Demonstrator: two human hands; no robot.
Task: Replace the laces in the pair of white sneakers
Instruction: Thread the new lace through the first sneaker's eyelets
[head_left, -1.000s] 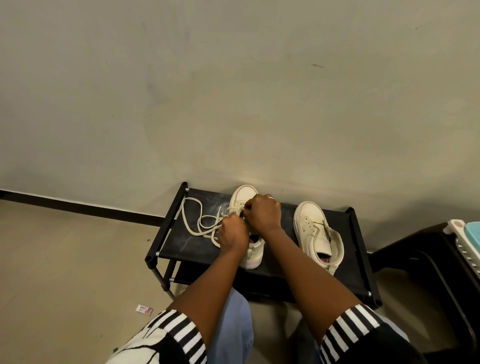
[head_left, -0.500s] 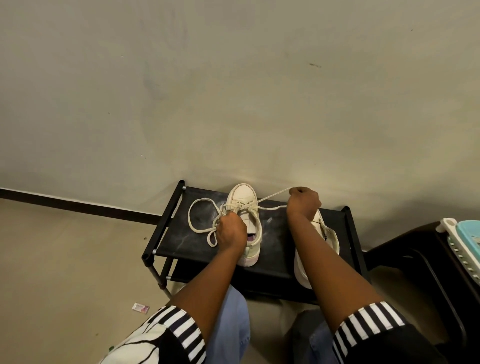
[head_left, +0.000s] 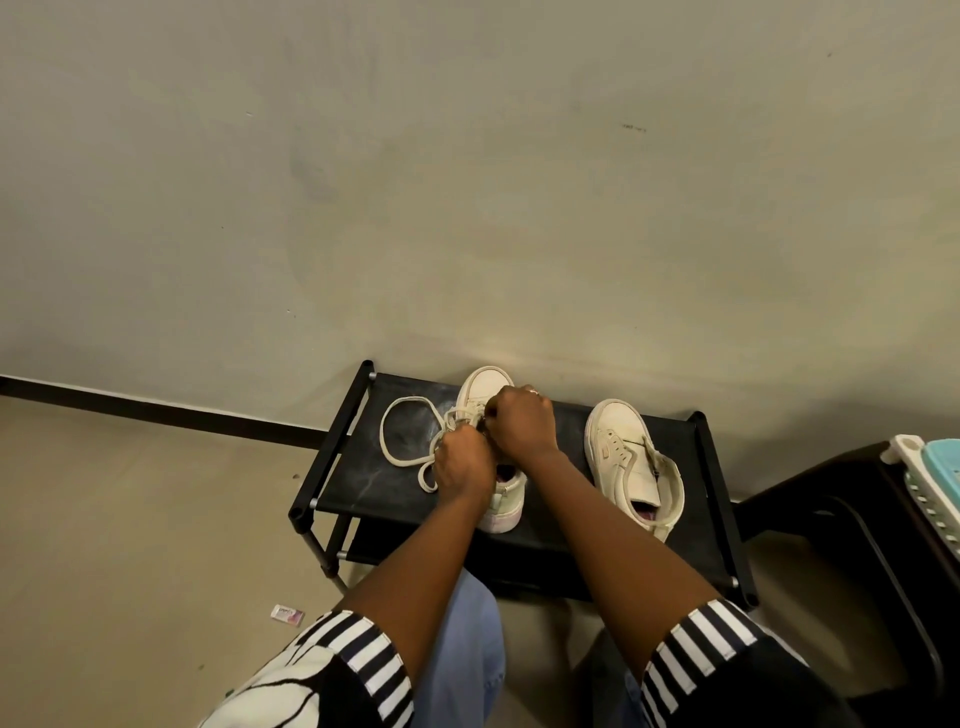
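Observation:
Two white sneakers stand on a low black rack (head_left: 358, 488). The left sneaker (head_left: 485, 387) points its toe at the wall, and both hands are over its eyelets. My left hand (head_left: 462, 465) grips the cream lace (head_left: 402, 449) at the shoe's left side; the lace's free part lies in loops on the rack to the left. My right hand (head_left: 522, 423) is curled over the tongue and pinches the lace there; its fingertips are hidden. The right sneaker (head_left: 631, 462) stands apart, unlaced, with its tongue open.
The rack stands against a plain wall. A dark stool (head_left: 852, 525) is at the right, with a white and teal basket (head_left: 930, 483) on it. A small pink wrapper (head_left: 287, 614) lies on the floor at the left. My knees are just below the rack.
My right hand, which had pulled the lace out to the right half a second ago, has come back to the left sneaker beside my left hand. The lace loops shifted slightly.

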